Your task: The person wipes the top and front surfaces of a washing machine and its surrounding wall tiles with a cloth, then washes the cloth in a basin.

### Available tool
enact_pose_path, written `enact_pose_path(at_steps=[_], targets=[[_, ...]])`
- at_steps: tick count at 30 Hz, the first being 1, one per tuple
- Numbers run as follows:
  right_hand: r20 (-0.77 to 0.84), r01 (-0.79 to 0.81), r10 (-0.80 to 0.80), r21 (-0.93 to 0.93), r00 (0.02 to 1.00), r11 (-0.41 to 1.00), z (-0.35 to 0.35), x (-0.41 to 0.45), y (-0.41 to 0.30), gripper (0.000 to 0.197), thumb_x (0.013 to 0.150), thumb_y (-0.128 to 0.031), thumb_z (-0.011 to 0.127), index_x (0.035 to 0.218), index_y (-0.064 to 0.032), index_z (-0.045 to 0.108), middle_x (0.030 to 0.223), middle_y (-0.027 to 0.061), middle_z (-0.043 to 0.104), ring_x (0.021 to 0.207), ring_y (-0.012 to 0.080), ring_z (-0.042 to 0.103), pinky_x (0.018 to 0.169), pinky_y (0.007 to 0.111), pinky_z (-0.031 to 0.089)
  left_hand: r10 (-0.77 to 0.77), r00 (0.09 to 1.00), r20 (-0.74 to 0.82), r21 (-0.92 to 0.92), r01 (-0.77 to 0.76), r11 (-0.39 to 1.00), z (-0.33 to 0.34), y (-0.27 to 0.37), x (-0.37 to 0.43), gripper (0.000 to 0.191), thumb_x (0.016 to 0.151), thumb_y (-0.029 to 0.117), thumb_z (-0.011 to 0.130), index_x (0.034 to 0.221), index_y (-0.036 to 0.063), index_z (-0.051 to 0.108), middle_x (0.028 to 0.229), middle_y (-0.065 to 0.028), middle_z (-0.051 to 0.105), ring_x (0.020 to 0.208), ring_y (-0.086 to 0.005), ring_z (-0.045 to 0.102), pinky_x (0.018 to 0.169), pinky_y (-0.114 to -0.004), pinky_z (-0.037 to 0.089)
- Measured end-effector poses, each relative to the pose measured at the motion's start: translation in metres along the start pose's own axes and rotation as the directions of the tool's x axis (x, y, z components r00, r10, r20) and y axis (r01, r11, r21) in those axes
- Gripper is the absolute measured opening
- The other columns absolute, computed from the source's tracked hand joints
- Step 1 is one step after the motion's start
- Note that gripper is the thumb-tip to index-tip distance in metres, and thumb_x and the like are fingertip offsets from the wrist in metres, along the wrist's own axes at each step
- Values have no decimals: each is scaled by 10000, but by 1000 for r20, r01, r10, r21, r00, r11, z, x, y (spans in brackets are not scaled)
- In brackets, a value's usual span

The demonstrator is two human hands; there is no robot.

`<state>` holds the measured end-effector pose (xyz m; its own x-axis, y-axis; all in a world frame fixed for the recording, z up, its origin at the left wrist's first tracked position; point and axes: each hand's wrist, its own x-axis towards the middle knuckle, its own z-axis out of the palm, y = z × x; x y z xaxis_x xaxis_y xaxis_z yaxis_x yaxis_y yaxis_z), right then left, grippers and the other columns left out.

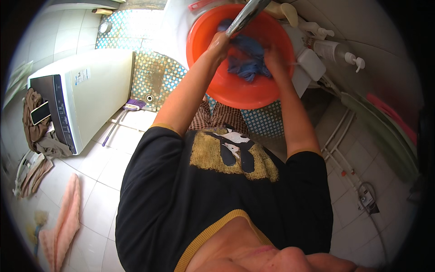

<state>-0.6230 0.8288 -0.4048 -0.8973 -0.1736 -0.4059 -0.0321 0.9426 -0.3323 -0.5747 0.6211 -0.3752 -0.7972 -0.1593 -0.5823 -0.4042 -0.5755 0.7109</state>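
Both my hands are inside a round orange-red plastic basin (238, 98) at the top of the view. A wet blue cloth (249, 68) lies bunched in it, in what looks like shallow water. My left hand (219, 46) is at the basin's left side, near the cloth's upper end, its fingertips partly hidden behind a chrome faucet spout (243, 20). At the cloth's right edge is my right hand (273, 59), blurred. Whether either hand grips the cloth is not clear.
Pump bottles (334, 51) and a white container (311, 64) stand right of the basin. At left is a white washing machine (98, 91) with a phone (40, 113) and clothes on top. A purple brush (134, 104) lies near the floor drain (149, 98).
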Motion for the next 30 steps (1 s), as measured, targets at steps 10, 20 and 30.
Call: enact_pose_path(at_steps=[10,20,30], targets=[[-398,582,-434,433,808,688,32,-53,-94,321,786,-165,687,1099,-143,622,961,160,611,940,350,594,789,412,488,-194,976,-96,-487,124,864,5,-12,8,632,938,591,357,1109,7,529,994,-169,605,850,-345,592,805,-503,504],[-442,678,-545,237,713,695,-18,-83,-137,107,823,-193,631,855,-94,650,806,98,609,695,334,613,617,402,509,-172,984,54,-395,179,901,-9,-33,24,429,969,448,418,1072,53,550,890,-113,627,657,-282,610,624,-443,530],[-241,346,-273,355,931,868,41,45,2,420,930,-388,445,1102,-32,586,1100,259,585,1006,386,571,876,442,446,-255,965,-67,-424,204,883,36,-9,6,286,902,395,558,901,114,612,890,-65,603,771,-190,573,693,-334,450]])
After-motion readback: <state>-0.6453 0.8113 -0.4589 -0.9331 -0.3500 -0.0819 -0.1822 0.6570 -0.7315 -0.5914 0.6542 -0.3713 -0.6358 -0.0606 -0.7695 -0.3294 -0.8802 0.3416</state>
